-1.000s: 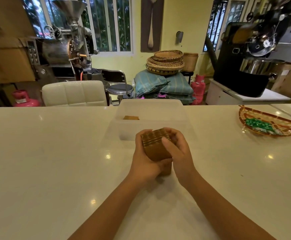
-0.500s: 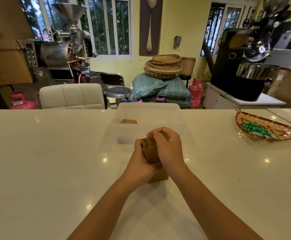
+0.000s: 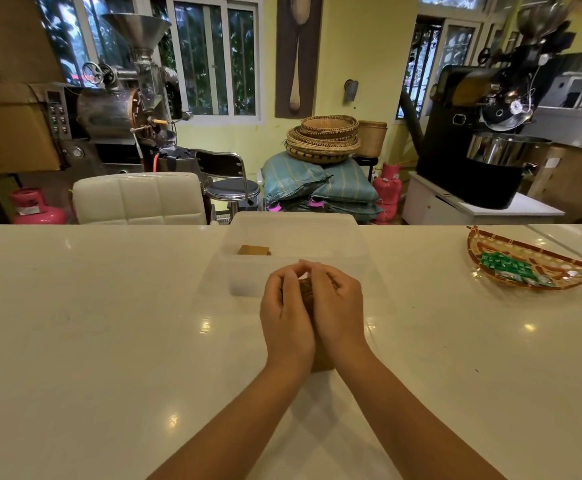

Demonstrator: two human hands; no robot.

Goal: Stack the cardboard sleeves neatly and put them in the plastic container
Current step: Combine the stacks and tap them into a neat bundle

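A stack of cardboard sleeves was held pressed between the left hand and the right hand, both closed around its sides, just short of the plastic container near the far edge of the worktop. Another brown stack was seen lying in the container. The sleeves were judged light, stiff and liable to slide apart; a grip squeezing both flanks was thought safest.
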